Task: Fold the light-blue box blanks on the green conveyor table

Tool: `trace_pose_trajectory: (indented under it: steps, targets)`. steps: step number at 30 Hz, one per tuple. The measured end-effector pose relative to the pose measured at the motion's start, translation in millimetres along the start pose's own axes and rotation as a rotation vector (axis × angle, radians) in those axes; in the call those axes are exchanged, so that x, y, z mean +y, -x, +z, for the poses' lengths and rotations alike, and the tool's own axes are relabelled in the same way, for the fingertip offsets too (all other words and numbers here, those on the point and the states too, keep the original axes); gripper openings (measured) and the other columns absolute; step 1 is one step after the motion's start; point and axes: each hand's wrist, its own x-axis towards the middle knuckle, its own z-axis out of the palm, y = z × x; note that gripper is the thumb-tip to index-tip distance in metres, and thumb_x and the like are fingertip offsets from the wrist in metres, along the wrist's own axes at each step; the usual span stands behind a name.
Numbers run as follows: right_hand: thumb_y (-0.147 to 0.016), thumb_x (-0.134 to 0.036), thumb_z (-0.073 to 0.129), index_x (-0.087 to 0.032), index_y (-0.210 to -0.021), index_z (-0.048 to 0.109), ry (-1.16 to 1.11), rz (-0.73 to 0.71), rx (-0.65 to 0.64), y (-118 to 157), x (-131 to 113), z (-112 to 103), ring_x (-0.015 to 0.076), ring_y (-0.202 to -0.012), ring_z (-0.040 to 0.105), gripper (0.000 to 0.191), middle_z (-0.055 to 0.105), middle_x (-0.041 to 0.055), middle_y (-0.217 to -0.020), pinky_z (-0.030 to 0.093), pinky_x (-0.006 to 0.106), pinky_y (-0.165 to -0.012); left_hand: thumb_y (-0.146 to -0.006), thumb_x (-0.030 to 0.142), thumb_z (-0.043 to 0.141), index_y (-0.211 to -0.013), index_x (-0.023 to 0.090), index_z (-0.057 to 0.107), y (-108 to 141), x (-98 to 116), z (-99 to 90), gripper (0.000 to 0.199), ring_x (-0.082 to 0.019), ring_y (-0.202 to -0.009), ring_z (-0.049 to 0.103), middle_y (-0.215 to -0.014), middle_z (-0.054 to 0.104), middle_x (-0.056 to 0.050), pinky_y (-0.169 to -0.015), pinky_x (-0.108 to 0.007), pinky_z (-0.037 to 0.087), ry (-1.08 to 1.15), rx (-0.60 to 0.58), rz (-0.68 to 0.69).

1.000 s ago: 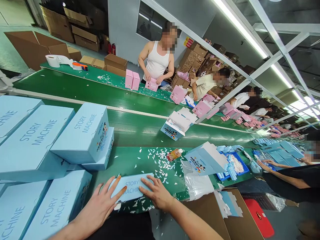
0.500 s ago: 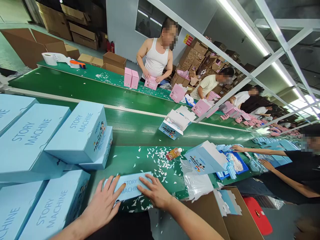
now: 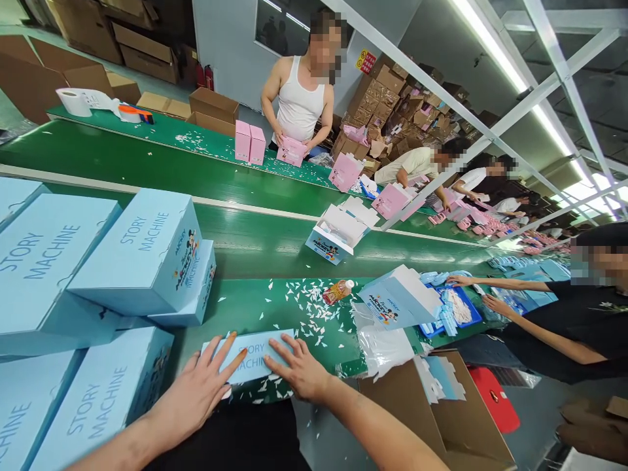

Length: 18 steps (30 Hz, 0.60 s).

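A light-blue carton lettered STORY MACHINE [image 3: 252, 348] lies at the near edge of the green bench, right in front of me. Across its left end rests my left hand [image 3: 203, 383], open, with the fingers spread over the top face. My right hand [image 3: 299, 369] covers the right end, also open, fingers apart and flat on the lid. Parts of the lettering are hidden under the fingers. White paper scraps [image 3: 314, 304] are strewn on the bench beyond and beside the carton.
Blue cartons [image 3: 132, 252] are stacked at left. A drink bottle [image 3: 338, 292], an open blue carton [image 3: 400, 297] and a plastic bag [image 3: 385, 347] stand or lie to the right. A co-worker [image 3: 564, 307] reaches over a blue tray [image 3: 471, 307]. Other people work across the conveyor [image 3: 245, 219].
Both my hands stay spread on the carton, almost unmoved. The view has shifted slightly. Across the conveyor, the person in the cream shirt has stretched an arm to the right.
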Motion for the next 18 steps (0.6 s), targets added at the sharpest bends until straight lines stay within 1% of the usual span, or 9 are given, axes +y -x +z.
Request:
trace_pose_trajectory:
  steps: [3, 5, 7, 9, 11, 13, 14, 16, 18]
  targets:
    - [-0.087, -0.027, 0.052, -0.030, -0.156, 0.003, -0.009, 0.003, -0.008, 3, -3, -5, 0.0384, -0.149, 0.003, 0.085, -0.012, 0.0055, -0.163, 0.021, 0.065, -0.114, -0.095, 0.054, 0.034, -0.152, 0.040, 0.012, 1, 0, -2.1, 0.062, -0.042, -0.146, 0.021, -0.162, 0.019, -0.010, -0.103, -0.059, 0.036, 0.000, -0.014, 0.021]
    - [-0.090, -0.027, 0.049, -0.034, -0.156, 0.002, -0.028, -0.008, -0.007, 5, -1, -10, 0.0368, -0.149, 0.004, 0.081, -0.011, 0.0041, -0.163, 0.016, 0.067, -0.114, -0.095, 0.052, 0.035, -0.152, 0.038, 0.010, 2, 3, -2.1, 0.064, -0.040, -0.149, 0.015, -0.163, 0.016, -0.010, -0.108, -0.061, 0.029, -0.016, -0.001, 0.041]
    - [-0.092, -0.025, 0.045, -0.040, -0.154, 0.007, -0.045, 0.001, 0.019, 4, 3, -12, 0.0347, -0.149, 0.007, 0.075, -0.008, 0.0016, -0.163, 0.012, 0.067, -0.115, -0.092, 0.052, 0.045, -0.152, 0.039, 0.009, 5, 8, 0.0, 0.072, -0.044, -0.148, 0.015, -0.162, 0.014, -0.014, -0.109, -0.065, 0.025, -0.051, -0.004, 0.037]
    - [-0.093, -0.019, 0.041, -0.045, -0.152, 0.018, -0.062, 0.166, 0.119, -2, 8, -10, 0.0325, -0.150, 0.009, 0.068, 0.000, 0.0004, -0.164, 0.011, 0.065, -0.116, -0.081, 0.052, 0.064, -0.151, 0.041, 0.008, 7, 15, 3.4, 0.091, -0.051, -0.143, 0.020, -0.161, 0.015, -0.019, -0.105, -0.069, 0.025, -0.109, -0.043, 0.006]
    - [-0.094, -0.018, 0.037, -0.039, -0.149, 0.031, -0.153, 0.559, 0.319, -11, 8, -3, 0.0320, -0.149, 0.013, 0.059, 0.012, 0.0048, -0.163, 0.016, 0.061, -0.115, -0.072, 0.042, 0.076, -0.150, 0.044, 0.010, 7, 21, 5.6, 0.102, -0.054, -0.137, 0.029, -0.158, 0.021, -0.023, -0.101, -0.070, 0.027, -0.197, -0.088, -0.058]
    - [-0.098, -0.028, 0.032, -0.026, -0.145, 0.040, -0.467, 0.935, 0.515, -21, 3, 9, 0.0308, -0.146, 0.025, 0.048, 0.029, 0.0134, -0.156, 0.027, 0.054, -0.113, -0.077, 0.031, 0.071, -0.149, 0.046, 0.013, 5, 26, 4.4, 0.094, -0.051, -0.133, 0.036, -0.154, 0.030, -0.022, -0.101, -0.066, 0.028, -0.258, -0.113, -0.113]
    - [-0.099, -0.035, 0.028, -0.020, -0.140, 0.046, -0.665, 1.036, 0.560, -26, -2, 15, 0.0301, -0.139, 0.037, 0.047, 0.041, 0.0178, -0.147, 0.035, 0.050, -0.109, -0.080, 0.030, 0.067, -0.148, 0.047, 0.016, 2, 28, 2.5, 0.087, -0.049, -0.131, 0.039, -0.151, 0.034, -0.021, -0.101, -0.063, 0.029, -0.261, -0.114, -0.132]
    - [-0.098, -0.052, 0.023, -0.012, -0.121, 0.057, -1.073, 1.034, 0.516, -36, -15, 30, 0.0266, -0.109, 0.062, 0.057, 0.062, 0.0199, -0.119, 0.050, 0.040, -0.088, -0.084, 0.035, 0.060, -0.148, 0.046, 0.023, -3, 30, -2.6, 0.075, -0.047, -0.129, 0.041, -0.147, 0.039, -0.020, -0.101, -0.060, 0.031, -0.220, -0.116, -0.156]
    - [-0.093, -0.069, 0.021, -0.012, -0.100, 0.060, -1.373, 0.904, 0.414, -46, -26, 42, 0.0213, -0.076, 0.066, 0.069, 0.067, 0.0150, -0.089, 0.050, 0.032, -0.065, -0.084, 0.038, 0.057, -0.147, 0.040, 0.031, -9, 32, -6.9, 0.069, -0.047, -0.127, 0.041, -0.144, 0.040, -0.022, -0.101, -0.059, 0.031, -0.187, -0.118, -0.189]
